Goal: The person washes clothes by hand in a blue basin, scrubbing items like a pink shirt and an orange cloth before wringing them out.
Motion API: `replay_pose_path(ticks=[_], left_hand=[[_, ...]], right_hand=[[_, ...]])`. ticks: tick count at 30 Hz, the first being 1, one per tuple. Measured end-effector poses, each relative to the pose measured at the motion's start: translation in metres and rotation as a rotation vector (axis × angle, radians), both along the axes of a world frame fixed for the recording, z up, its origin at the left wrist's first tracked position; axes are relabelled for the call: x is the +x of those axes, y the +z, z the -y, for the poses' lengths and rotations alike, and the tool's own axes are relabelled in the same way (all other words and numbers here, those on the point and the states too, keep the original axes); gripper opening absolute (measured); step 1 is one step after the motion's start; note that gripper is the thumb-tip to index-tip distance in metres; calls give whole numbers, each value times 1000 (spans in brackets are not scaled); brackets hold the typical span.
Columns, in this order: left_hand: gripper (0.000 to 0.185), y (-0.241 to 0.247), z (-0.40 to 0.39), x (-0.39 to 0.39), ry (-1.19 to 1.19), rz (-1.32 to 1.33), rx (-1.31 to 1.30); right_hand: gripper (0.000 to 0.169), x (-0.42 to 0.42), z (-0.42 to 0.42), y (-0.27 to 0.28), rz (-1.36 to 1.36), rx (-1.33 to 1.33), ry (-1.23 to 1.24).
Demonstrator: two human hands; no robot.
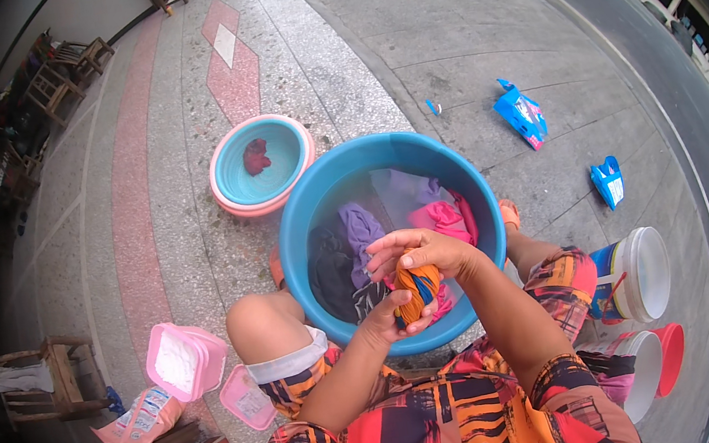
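Note:
A bunched orange cloth with blue parts (419, 287) is squeezed between my two hands, above the near side of a large blue plastic basin (292, 250). My left hand (387, 317) grips its lower end. From above, my right hand (433, 248) presses palm and thumb against it, its fingers stretched out to the left. Cloudy water fills the basin. In it lie a purple cloth (362, 234), a bright pink cloth (441, 217) and a dark cloth (334, 279). Part of the laundry is hidden under my hands.
Beyond the basin's left side stand stacked smaller basins (228, 185) holding a dark red cloth (256, 157). At left are a pink tub of white powder (174, 362), a lid (248, 399) and a pouch (141, 421). Buckets (649, 275) and blue packets (521, 113) are on the right.

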State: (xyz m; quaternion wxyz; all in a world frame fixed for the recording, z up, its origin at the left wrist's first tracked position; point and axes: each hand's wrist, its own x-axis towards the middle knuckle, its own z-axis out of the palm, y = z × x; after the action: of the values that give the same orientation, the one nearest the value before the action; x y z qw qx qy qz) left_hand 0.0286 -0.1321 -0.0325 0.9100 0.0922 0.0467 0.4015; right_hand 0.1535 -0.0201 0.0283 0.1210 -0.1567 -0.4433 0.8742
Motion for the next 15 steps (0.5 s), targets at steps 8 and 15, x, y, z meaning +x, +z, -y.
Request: replay_pose_path(ticks=[8,15], left_hand=[[43,-7,1,5,71,-504,-60],[21,-35,-2,22,214,-907,-126]], right_hand=[[18,-13,9,-5,462,353,-91],[15,-35,16,-53,827,684,-199]])
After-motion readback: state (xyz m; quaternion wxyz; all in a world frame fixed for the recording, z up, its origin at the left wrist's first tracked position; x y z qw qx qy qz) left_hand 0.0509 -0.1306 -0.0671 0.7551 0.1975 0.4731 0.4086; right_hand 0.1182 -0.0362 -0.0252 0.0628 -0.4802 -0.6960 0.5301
